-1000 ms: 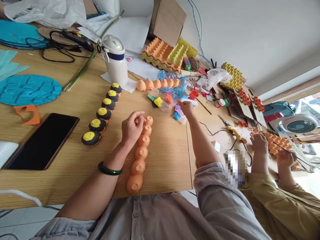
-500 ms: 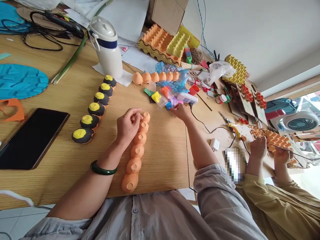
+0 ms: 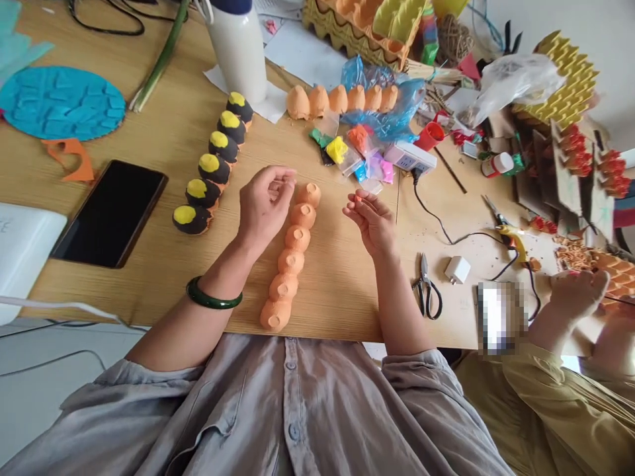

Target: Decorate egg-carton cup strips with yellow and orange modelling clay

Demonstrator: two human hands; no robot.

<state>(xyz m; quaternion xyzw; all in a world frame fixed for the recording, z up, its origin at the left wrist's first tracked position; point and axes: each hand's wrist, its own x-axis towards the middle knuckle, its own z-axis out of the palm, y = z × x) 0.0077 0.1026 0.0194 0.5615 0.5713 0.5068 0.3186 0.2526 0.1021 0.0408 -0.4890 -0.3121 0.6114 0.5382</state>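
Observation:
A strip of orange egg-carton cups (image 3: 292, 254) lies on the wooden table (image 3: 337, 284) in front of me. My left hand (image 3: 264, 205) hovers just left of the strip's far end, fingers curled in a loose pinch with nothing visible in them. My right hand (image 3: 370, 217) is to the right of the strip, fingertips pinched on a small orange piece (image 3: 357, 196). Small bags of coloured clay (image 3: 354, 153) lie just beyond my right hand. A row of black cups with yellow tops (image 3: 214, 163) sits to the left.
A black phone (image 3: 110, 213), a blue paper disc (image 3: 60, 102) and a white bottle (image 3: 241, 49) are at left and back. A second orange cup strip (image 3: 342, 99), power strip (image 3: 410, 157), scissors (image 3: 427, 289), charger (image 3: 457, 269) and glue gun (image 3: 510, 235) lie right. Another person's hand (image 3: 578, 291) works at far right.
My right hand has drawn back from the clay bags towards me, now pinching a small orange piece. My left hand stayed by the strip's far end. The view tilted downward.

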